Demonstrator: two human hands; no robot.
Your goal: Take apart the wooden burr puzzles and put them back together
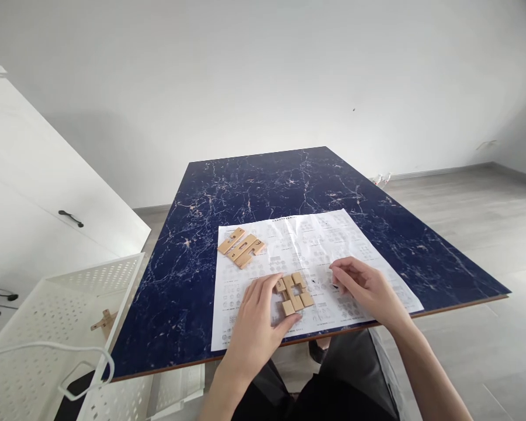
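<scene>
My left hand (256,318) curls around the near-left side of a cluster of notched wooden puzzle pieces (296,298). Its fingertips touch the top edge and its thumb lies along the bottom edge. The cluster lies flat on a large printed instruction sheet (284,248), with small openings between the pieces. To the right of it, my right hand (363,286) rests over the sheet with fingers curled in and thumb close to them; nothing shows in it. Farther left on the sheet, several flat wooden pieces with numbers and cutouts (242,248) lie side by side at a slant.
The sheet lies on a dark blue marbled table (263,187), near its front edge. At the left stands a white perforated basket (76,310) with a wooden piece (105,321) and a white cable (70,348). A white cabinet (48,181) is behind it.
</scene>
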